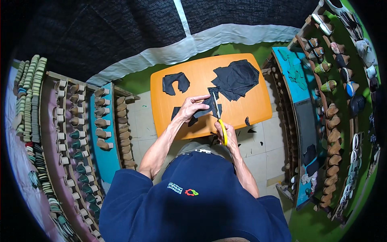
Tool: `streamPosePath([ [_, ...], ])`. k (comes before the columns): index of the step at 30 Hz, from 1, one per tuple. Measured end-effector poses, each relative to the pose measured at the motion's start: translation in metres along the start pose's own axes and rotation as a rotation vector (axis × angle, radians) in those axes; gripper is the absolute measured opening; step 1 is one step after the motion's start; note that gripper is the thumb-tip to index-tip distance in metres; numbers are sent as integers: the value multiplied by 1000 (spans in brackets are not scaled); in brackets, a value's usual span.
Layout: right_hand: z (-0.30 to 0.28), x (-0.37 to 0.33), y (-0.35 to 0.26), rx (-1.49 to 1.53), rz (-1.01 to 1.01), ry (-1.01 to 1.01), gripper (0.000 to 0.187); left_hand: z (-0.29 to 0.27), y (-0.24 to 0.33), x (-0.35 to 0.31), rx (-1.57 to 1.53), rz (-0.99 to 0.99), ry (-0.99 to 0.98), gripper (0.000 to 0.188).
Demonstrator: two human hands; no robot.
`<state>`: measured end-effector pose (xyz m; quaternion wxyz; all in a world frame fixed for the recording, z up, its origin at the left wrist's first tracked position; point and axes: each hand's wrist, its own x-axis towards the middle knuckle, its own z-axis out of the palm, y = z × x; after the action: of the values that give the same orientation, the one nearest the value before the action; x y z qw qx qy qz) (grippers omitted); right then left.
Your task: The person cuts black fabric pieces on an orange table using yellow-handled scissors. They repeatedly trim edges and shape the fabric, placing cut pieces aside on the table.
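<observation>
Both hands on black fabric piece [206, 105]: L hand [189, 108] pinching, R hand [225, 131] w/ scissors [219, 119].

A tabletop [250, 107] stands in front of the person. On it, a pile of fabric pieces [236, 78] lies at the far right, a single curved piece [175, 83] at the far left. Near the front edge, the left hand [190, 108] holds a fabric piece [210, 105]; the right hand [225, 132], just behind it toward the person, holds scissors [219, 119] against that piece. Small scraps [250, 130] lie on the floor to the right. Racks of shoe lasts [86, 137] stand to the left, shoe racks [334, 101] to the right.
</observation>
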<state>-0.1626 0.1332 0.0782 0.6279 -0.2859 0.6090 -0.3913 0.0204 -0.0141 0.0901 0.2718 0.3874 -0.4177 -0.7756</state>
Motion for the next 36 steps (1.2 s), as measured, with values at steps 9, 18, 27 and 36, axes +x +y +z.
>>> streamPosePath([
  [9, -1, 7, 2, 23, -108, -104, 50, 12, 6, -4, 55, 18, -33, 55],
  [18, -3, 16, 4, -28, -80, -88, 52, 11, 4, -4, 238, 73, -30, 54],
  [27, -7, 13, -1, -27, -50, -96, 50, 11, 8, -4, 275, 49, -44, 54],
  [36, -12, 9, -6, 2, -39, -127, 51, 8, 13, -4, 207, -34, -78, 54],
])
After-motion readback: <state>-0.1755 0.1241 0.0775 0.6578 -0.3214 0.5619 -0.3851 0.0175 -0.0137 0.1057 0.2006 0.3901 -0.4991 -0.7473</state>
